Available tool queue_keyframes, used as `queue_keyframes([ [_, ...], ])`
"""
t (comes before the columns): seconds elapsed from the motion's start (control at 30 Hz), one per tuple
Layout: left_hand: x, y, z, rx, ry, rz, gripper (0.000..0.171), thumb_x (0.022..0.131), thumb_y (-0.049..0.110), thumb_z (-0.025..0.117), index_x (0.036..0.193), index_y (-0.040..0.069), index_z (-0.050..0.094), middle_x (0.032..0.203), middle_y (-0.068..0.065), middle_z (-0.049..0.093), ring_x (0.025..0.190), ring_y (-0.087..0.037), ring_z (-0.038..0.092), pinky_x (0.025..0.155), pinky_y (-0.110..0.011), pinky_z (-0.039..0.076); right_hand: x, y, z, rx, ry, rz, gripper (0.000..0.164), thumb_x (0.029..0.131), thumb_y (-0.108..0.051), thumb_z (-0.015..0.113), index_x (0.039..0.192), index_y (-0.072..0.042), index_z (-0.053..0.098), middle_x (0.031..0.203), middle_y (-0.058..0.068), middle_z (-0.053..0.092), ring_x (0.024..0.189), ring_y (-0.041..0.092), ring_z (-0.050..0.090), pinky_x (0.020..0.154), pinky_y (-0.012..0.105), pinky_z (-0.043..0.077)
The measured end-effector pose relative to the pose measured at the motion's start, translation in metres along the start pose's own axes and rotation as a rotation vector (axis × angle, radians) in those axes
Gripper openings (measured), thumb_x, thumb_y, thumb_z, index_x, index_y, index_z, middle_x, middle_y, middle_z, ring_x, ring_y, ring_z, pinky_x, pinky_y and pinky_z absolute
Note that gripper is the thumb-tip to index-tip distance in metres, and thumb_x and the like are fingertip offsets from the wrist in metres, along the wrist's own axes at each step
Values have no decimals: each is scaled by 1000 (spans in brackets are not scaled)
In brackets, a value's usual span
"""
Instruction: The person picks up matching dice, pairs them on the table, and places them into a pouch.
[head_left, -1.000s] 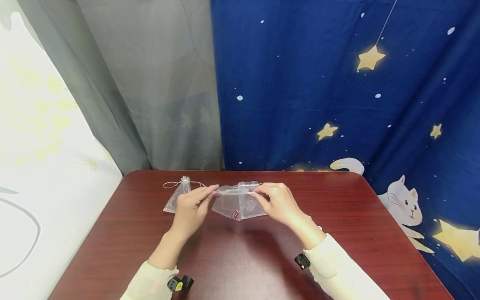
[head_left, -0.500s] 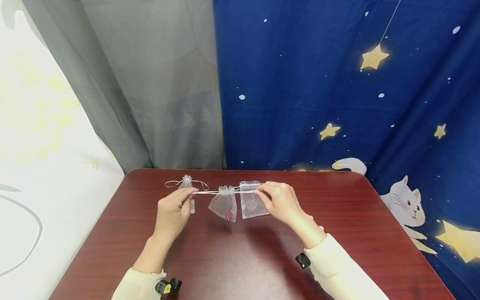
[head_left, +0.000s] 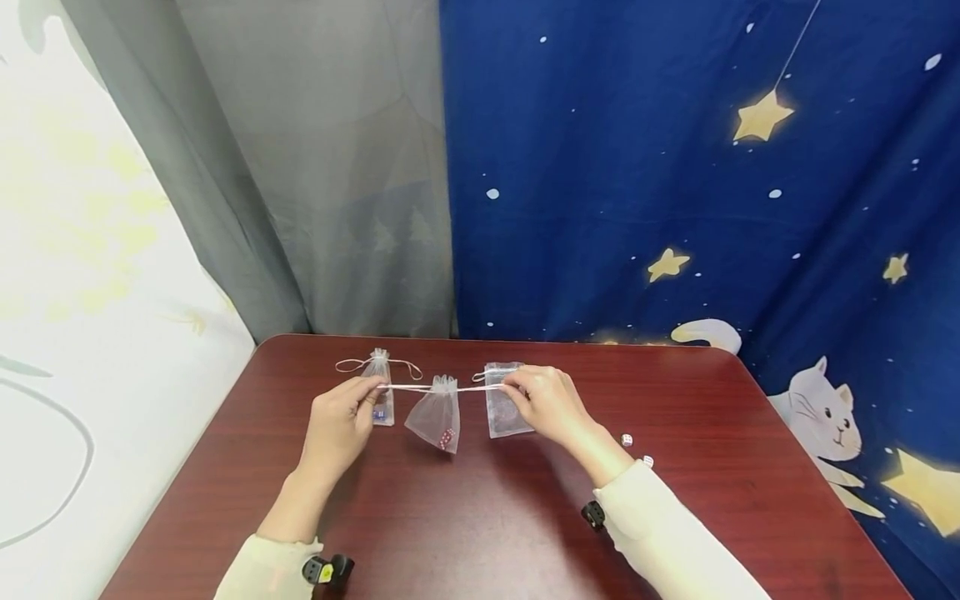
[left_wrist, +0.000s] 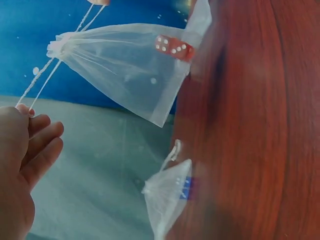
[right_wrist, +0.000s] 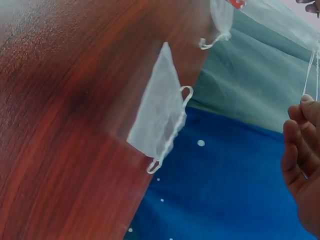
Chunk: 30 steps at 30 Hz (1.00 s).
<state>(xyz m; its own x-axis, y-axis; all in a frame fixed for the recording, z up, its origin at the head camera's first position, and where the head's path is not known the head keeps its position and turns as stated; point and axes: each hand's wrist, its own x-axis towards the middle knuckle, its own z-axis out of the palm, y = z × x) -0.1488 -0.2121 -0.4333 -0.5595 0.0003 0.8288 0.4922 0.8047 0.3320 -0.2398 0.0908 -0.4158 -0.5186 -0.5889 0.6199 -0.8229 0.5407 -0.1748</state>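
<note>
A sheer white drawstring pouch (head_left: 431, 417) hangs above the table between my hands, its neck gathered. Red dice (left_wrist: 172, 48) with white pips lie in its lower corner. My left hand (head_left: 337, 427) pinches the drawstring (left_wrist: 40, 82) on one side. On the other side my right hand (head_left: 551, 404) pinches the opposite string end (right_wrist: 310, 75). Both strings are drawn out nearly level. In the left wrist view the pouch looks tilted, and its mouth is bunched tight.
Behind my left hand lies a second gathered pouch (head_left: 380, 385) with blue dice (head_left: 379, 414) inside. A flat pouch (head_left: 506, 417) rests beside my right hand. White dice (head_left: 627, 440) sit near my right forearm. Curtains (head_left: 675, 183) hang beyond the table's back edge.
The pouch's wide mouth has been drawn into a gathered neck. My left hand has moved left, pulling the string out. The pouch has shifted left, and white dice show more fully.
</note>
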Motion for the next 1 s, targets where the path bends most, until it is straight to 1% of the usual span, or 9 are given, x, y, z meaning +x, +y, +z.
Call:
queue_keyframes([
  [0.17, -3, -15, 6, 39, -50, -16, 14, 83, -10, 74, 95, -3, 77, 87, -10, 76, 74, -22, 73, 63, -38, 58, 11, 7, 20, -43, -47, 35, 5, 91, -18, 77, 87, -15, 76, 78, -4, 71, 65, 17, 66, 57, 39, 55],
  [0.33, -4, -29, 13, 60, -101, -76, 11, 85, -8, 73, 95, -5, 77, 85, -11, 75, 69, -23, 72, 63, -41, 59, 25, 11, 38, -71, -92, 96, 7, 93, -17, 74, 88, -13, 76, 81, 0, 72, 73, 25, 71, 60, 45, 56],
  [0.43, -2, -38, 19, 95, -129, -101, 11, 86, -6, 73, 97, -5, 77, 85, -14, 75, 73, -28, 73, 67, -47, 58, 35, 14, 47, -87, -103, 143, 7, 94, -17, 73, 89, -13, 77, 83, 2, 73, 75, 26, 72, 63, 46, 57],
  [0.57, 6, -48, 27, 122, -196, -142, 14, 90, 0, 72, 103, -2, 77, 91, -16, 75, 83, -34, 73, 76, -52, 57, 46, 18, 58, -117, -110, 196, 7, 95, -18, 72, 92, -14, 77, 85, 3, 74, 77, 27, 72, 65, 45, 57],
  [0.63, 10, -51, 30, 122, -242, -175, 22, 92, 5, 72, 113, 0, 75, 100, -17, 75, 91, -37, 72, 80, -54, 56, 51, 20, 62, -114, -126, 213, 9, 95, -19, 72, 97, -12, 78, 90, 5, 75, 81, 28, 73, 68, 45, 58],
  [0.67, 12, -52, 31, 122, -267, -195, 27, 93, 7, 71, 120, 1, 73, 107, -18, 74, 97, -38, 71, 84, -55, 55, 52, 20, 64, -108, -135, 221, 11, 95, -18, 72, 101, -11, 77, 93, 7, 75, 83, 28, 73, 69, 45, 58],
  [0.77, 14, -52, 34, 112, -324, -226, 42, 94, 8, 69, 136, 3, 63, 126, -19, 67, 117, -40, 63, 97, -56, 49, 53, 21, 68, -83, -152, 230, 20, 95, -18, 73, 112, -7, 74, 100, 9, 76, 86, 28, 73, 73, 45, 59],
  [0.87, 13, -52, 37, 93, -343, -207, 48, 93, 5, 68, 139, 1, 58, 132, -21, 62, 126, -40, 56, 106, -55, 44, 50, 21, 70, -78, -139, 227, 25, 93, -18, 74, 115, -6, 73, 101, 9, 75, 85, 25, 73, 74, 43, 58],
  [1.0, 6, -49, 44, 75, -359, -159, 44, 91, 5, 70, 134, -1, 61, 131, -22, 61, 127, -40, 54, 109, -53, 41, 39, 21, 70, -79, -121, 223, 23, 92, -17, 75, 113, -7, 74, 100, 6, 75, 86, 24, 73, 73, 43, 58],
])
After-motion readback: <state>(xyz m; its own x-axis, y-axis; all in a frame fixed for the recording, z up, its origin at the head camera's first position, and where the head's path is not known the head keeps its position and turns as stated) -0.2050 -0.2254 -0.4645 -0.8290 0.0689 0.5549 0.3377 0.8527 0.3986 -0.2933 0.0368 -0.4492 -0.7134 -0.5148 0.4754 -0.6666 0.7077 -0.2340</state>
